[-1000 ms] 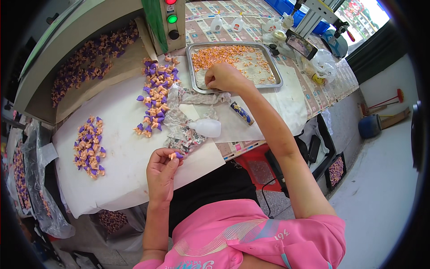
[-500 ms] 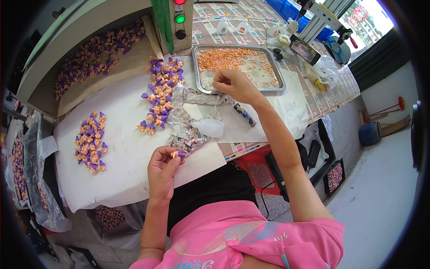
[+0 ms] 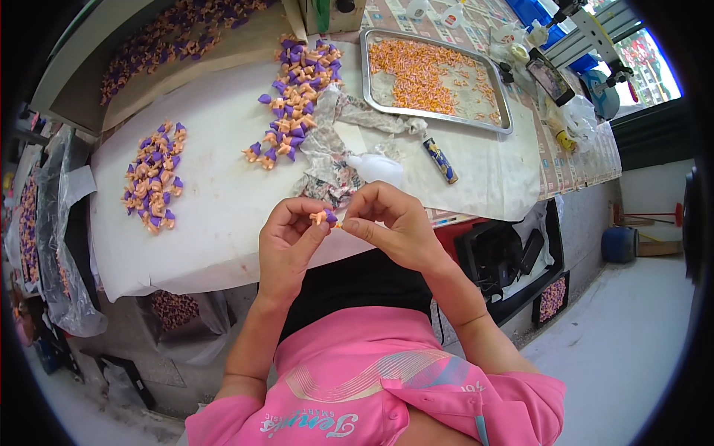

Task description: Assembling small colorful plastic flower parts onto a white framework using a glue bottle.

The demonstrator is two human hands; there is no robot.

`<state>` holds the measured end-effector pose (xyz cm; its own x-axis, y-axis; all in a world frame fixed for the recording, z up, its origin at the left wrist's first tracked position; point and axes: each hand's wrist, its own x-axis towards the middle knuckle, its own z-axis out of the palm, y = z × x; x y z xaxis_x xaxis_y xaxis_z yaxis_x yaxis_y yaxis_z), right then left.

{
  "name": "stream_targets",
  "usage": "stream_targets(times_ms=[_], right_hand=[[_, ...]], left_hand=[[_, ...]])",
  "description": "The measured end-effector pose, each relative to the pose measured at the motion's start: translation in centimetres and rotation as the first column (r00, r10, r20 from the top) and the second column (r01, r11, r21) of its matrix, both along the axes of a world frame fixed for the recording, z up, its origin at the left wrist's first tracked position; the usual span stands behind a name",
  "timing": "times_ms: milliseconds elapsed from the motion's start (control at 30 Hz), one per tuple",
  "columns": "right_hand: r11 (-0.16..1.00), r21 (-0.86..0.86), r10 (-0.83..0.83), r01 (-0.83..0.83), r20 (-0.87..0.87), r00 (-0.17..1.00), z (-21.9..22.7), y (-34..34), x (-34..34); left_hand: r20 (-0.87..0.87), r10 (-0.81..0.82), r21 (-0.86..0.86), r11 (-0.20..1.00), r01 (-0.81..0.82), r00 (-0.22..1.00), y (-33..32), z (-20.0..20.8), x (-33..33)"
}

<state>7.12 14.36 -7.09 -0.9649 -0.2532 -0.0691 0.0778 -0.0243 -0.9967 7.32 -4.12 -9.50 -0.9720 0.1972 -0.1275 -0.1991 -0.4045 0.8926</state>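
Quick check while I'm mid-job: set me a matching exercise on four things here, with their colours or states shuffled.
1. left hand
2. metal tray
3. squeeze bottle
4. patterned tube

A. mostly dark blue
B. whitish
C. pinching a purple-and-peach figurine part
D. holding many small orange pieces

Pairs: 1-C; 2-D; 3-B; 4-A

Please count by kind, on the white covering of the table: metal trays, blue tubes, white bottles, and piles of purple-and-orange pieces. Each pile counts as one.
Metal tray: 1
Blue tube: 1
White bottle: 1, on the crumpled cloth
Piles of purple-and-orange pieces: 2
Total: 5
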Motion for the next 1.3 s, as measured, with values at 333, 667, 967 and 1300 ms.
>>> stream_targets(times_ms=[333, 667, 967, 1300], right_hand=[[0.980, 0.199, 0.017, 0.012, -0.145, 0.989, -1.1, -1.0, 0.5], [0.996, 0.080, 0.030, -0.031, 0.023, 0.999, -2.5, -0.3, 0.3], [0.996, -0.065, 0.067, -0.059, 0.137, 0.988, -3.2, 0.7, 0.3], [0.996, -0.089, 0.013, 0.001, 0.158, 0.987, -3.1, 0.4, 1.2]], left_hand=[[-0.133, -0.040, -0.042, 0.999, 0.034, 0.990, -0.8, -2.2, 0.6], [-0.203, -0.078, -0.088, 0.994, 0.062, 0.976, -0.7, -2.9, 0.6], [-0.267, -0.117, -0.178, 0.981, 0.070, 0.957, -0.1, -3.1, 0.8], [-0.403, -0.129, -0.330, 0.944, -0.012, 0.906, 0.4, -2.3, 0.8]])
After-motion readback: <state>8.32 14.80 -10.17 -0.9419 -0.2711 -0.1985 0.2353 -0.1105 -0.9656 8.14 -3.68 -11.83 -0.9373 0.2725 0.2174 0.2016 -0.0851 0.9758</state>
